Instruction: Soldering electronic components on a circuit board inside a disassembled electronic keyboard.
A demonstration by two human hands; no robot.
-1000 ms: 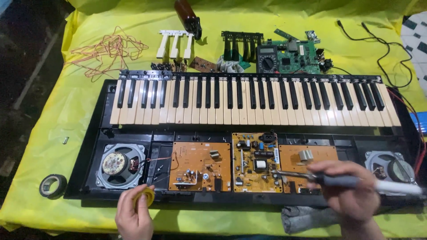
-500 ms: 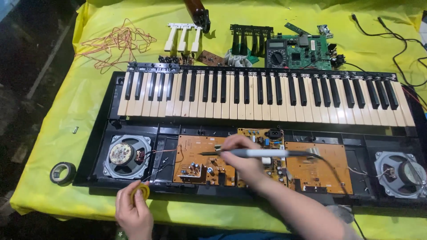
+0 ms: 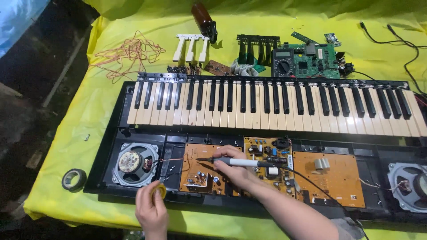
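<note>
An opened electronic keyboard [image 3: 275, 104] lies on a yellow sheet, its circuit boards and speakers exposed. My right hand [image 3: 235, 172] grips a soldering iron [image 3: 240, 162] with a white handle, its tip pointing left over the leftmost brown circuit board [image 3: 198, 166]. My left hand [image 3: 151, 209] holds a small yellow round tin [image 3: 159, 192] at the keyboard's front edge, just below the left speaker [image 3: 133, 162]. Thin wires run from that speaker toward the board.
A roll of black tape [image 3: 74, 179] lies at the sheet's left edge. Behind the keys are loose white keys [image 3: 191, 47], a tangle of orange wire [image 3: 129, 53], a brown bottle [image 3: 203, 17], a multimeter [image 3: 283, 63] and a green board [image 3: 318, 58]. A second speaker [image 3: 409, 186] sits right.
My right hand has carried the soldering iron from the right side leftward to the leftmost board. My left hand stays at the front edge with the tin.
</note>
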